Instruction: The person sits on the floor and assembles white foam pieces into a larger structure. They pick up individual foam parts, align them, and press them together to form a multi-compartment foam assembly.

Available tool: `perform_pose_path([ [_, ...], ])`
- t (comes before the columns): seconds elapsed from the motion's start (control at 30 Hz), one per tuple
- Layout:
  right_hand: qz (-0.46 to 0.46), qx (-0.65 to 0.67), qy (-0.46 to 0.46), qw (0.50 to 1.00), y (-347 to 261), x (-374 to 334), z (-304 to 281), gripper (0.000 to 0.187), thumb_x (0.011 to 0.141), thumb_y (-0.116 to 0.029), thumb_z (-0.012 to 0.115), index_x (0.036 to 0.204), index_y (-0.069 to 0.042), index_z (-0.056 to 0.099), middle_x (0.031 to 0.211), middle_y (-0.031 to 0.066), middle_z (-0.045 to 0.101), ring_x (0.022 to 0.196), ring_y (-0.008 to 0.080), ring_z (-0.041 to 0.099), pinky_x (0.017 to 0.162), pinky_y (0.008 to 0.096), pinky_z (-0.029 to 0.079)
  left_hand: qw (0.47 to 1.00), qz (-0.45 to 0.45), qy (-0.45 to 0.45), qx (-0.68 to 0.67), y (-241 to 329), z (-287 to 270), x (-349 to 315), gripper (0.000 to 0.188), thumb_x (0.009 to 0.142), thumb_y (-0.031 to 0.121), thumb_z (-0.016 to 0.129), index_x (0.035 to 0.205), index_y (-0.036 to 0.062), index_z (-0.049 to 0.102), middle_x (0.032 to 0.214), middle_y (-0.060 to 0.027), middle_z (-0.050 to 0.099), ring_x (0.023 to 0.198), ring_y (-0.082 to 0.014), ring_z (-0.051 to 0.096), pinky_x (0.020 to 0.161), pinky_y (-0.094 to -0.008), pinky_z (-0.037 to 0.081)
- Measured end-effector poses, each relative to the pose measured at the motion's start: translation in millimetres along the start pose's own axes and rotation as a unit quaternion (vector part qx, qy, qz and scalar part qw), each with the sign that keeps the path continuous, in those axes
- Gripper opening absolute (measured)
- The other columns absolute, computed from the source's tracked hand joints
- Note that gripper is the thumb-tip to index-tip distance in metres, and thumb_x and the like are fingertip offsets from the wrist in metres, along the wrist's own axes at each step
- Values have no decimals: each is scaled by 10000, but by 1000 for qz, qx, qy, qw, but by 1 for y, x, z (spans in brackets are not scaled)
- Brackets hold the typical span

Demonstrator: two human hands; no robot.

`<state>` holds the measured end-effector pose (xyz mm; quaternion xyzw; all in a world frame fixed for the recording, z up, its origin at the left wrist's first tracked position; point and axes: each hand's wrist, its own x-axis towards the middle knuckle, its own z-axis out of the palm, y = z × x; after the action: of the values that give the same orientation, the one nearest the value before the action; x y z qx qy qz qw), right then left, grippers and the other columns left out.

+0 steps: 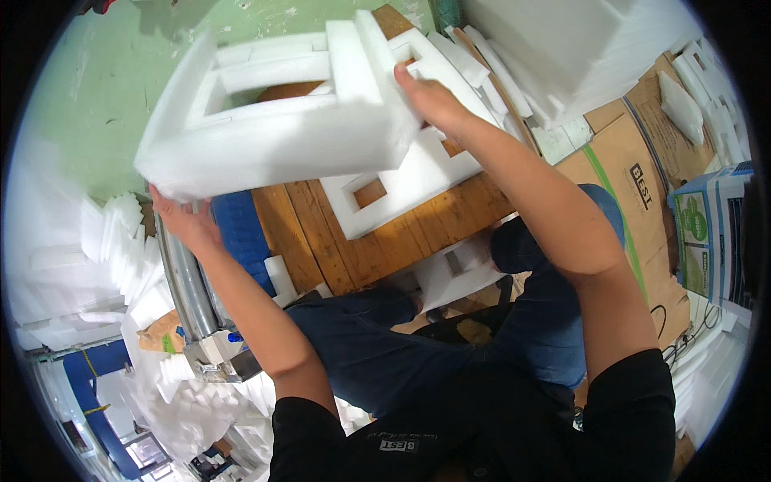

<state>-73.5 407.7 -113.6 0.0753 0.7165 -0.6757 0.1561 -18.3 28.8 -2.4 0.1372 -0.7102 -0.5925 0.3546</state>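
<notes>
I hold a thick white foam frame [281, 153] with a rectangular opening, tilted above the wooden table. Its lower left corner is gripped by my left hand [186, 218], whose fingers are partly hidden behind the foam. My right hand [434, 103] holds the frame's right side, with the thumb on top and the other fingers mostly out of sight. Beneath it, a flat white foam sheet [418, 186] with square cutouts lies on the wooden tabletop [309, 233].
A blue surface [239, 233] and a metal cylinder [186, 281] flank the table's left side. Foam offcuts [128, 249] pile at the left. Large white foam blocks [578, 48] stand at back right, near cardboard [622, 177]. Another foam piece [458, 269] lies below the table edge.
</notes>
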Motion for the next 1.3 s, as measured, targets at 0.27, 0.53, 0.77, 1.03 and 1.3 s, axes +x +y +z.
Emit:
perform_pose_path([
  [0.27, -130, 70, 37, 988, -42, -40, -38, 896, 1016, -746, 344, 1213, 69, 661, 1131, 174, 686, 1061, 254, 644, 960, 391, 502, 988, -127, -45, -76, -5, -12, -13, 844, 1016, 757, 242, 1648, 197, 225, 1697, -176, 154, 1504, -492, 256, 1103, -687, 416],
  [0.53, -191, 138, 41, 971, -40, -81, -38, 1056, 946, -826, 394, 1642, -51, 219, 1676, 189, 271, 1537, 356, 277, 1218, 554, 256, 970, -149, -130, -139, -17, -57, -50, 955, 958, 823, 323, 1640, 164, 209, 1706, -184, 157, 1479, -506, 323, 1169, -700, 279],
  [0.77, -190, 178, 103, 960, -31, -82, -100, 913, 1060, -663, 348, 1630, 29, 178, 1709, 182, 191, 1561, 282, 227, 1276, 402, 112, 959, -35, -180, -218, 9, -40, -122, 882, 984, 773, 299, 1554, 100, 321, 1583, -121, 436, 1464, -299, 401, 1163, -543, 361],
  [1.03, -207, 176, 160, 949, -27, -77, -115, 893, 1067, -648, 367, 1624, 31, 210, 1690, 164, 255, 1549, 268, 249, 1270, 376, 134, 944, 93, -198, -248, 8, -30, -132, 844, 1010, 675, 453, 1584, 66, 343, 1553, -108, 468, 1381, -253, 478, 1173, -434, 367],
  [1.3, -224, 173, 138, 949, -21, -68, -128, 926, 1051, -677, 377, 1624, 31, 210, 1689, 159, 255, 1546, 275, 251, 1268, 383, 143, 957, 129, -222, -135, 4, -32, -132, 799, 830, -100, 636, 1568, 138, 441, 1571, -85, 454, 1429, -257, 449, 1028, -376, 501],
])
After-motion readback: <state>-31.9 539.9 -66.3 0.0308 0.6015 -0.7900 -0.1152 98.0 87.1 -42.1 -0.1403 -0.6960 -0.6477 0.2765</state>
